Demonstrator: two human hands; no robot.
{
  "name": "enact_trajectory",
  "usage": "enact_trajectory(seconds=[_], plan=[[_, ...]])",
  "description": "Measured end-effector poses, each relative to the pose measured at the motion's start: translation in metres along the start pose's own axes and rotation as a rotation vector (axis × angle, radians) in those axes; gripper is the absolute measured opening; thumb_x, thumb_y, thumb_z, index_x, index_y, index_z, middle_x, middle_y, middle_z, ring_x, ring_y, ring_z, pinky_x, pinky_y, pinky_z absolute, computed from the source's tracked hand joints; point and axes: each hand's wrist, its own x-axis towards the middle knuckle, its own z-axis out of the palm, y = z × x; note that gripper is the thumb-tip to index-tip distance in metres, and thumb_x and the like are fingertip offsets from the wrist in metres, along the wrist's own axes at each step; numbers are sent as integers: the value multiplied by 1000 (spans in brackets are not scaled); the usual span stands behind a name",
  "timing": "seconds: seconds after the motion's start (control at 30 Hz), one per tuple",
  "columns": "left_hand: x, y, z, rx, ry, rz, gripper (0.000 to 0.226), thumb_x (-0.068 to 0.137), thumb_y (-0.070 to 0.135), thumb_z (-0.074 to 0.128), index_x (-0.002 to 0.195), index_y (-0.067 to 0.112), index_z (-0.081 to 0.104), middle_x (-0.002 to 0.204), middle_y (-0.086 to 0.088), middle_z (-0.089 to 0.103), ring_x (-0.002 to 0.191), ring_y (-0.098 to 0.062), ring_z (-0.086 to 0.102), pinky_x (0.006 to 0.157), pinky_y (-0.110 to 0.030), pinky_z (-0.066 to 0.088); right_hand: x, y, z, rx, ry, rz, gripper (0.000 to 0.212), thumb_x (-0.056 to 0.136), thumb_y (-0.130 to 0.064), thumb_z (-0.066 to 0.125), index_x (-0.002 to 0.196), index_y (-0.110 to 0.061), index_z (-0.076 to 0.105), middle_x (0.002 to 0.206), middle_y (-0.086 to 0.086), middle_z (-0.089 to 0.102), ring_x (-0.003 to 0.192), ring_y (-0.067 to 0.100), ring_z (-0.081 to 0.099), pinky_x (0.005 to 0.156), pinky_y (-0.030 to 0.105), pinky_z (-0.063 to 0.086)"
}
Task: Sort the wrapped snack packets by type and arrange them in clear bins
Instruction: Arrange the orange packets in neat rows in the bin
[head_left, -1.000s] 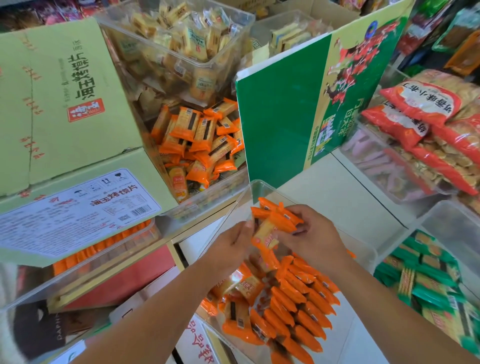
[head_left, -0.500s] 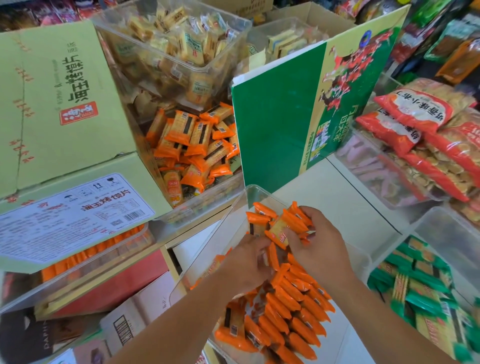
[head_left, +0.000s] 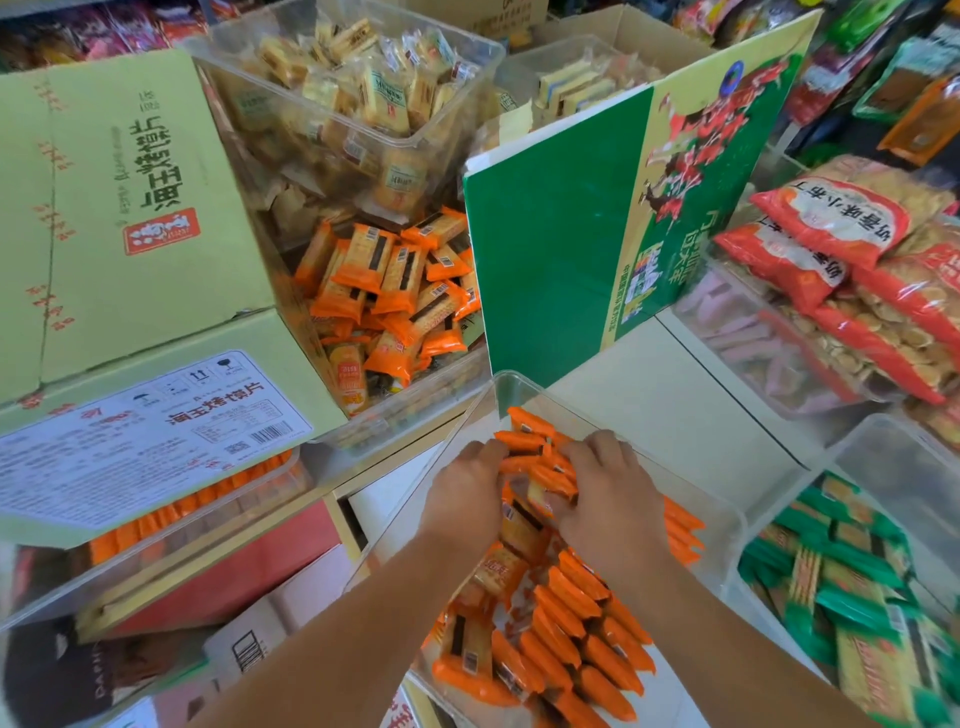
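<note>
Head view: both hands have dropped since a second ago. Then they held a bunch of orange packets raised above the near clear bin (head_left: 410, 499). Now that bunch is down inside it at the far end. The left hand (head_left: 465, 493) and right hand (head_left: 608, 499) clasp the orange packets (head_left: 535, 457) from either side, fingers curled round them. The cartons and the other bins lie as they did.

Biggest of the containers is the pale green carton (head_left: 130, 208) at left, with a white label on its near face. It rests over a low bin (head_left: 62, 587) in which orange wrappers show through the wall. Next in size, the dark green carton (head_left: 561, 260) stands just behind the near bin with its printed flap raised, and its inside is hidden. The near bin holds more of the same packets, with neat overlapping rows on edge along its right side and a few lying flat and loose on its left.

Behind it, a second bin (head_left: 415, 410) holds a loose heap of orange-wrapped biscuits (head_left: 395, 291). An upper bin (head_left: 467, 119) stacked above that holds pale yellow packets (head_left: 363, 93). At right, one bin (head_left: 893, 467) holds green packets (head_left: 841, 587). Another (head_left: 769, 400) holds pinkish sticks (head_left: 748, 343), with red bags of round biscuits (head_left: 857, 291) piled over its far side.
</note>
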Motion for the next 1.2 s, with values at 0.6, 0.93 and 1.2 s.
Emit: enact_trajectory(seconds=[0.6,0.93,1.2], plan=[[-18,-7,-6,80,-238,-42,36,92,28,69,125,39,60,109,12,65,98,-15,65,72,-30,54,-9,10,5,-62,89,-2,44,85,-56,71,113,-27,55,105,-5,57,96,18,60,77,31,53],[-17,-1,-3,-210,-182,254,20,88,6,72,99,23,74,112,12,66,96,-8,61,87,-26,52,-25,11,13,246,13,-177,35,76,-31,70,110,-34,63,97,-20,54,94,6,53,71,20,43],[-22,-21,-20,158,-315,124,44,95,20,62,139,22,56,136,3,56,116,-21,60,95,-35,53,-20,4,28,58,63,-165,27,81,-24,81,105,-25,71,101,-3,61,97,23,61,70,34,53]])
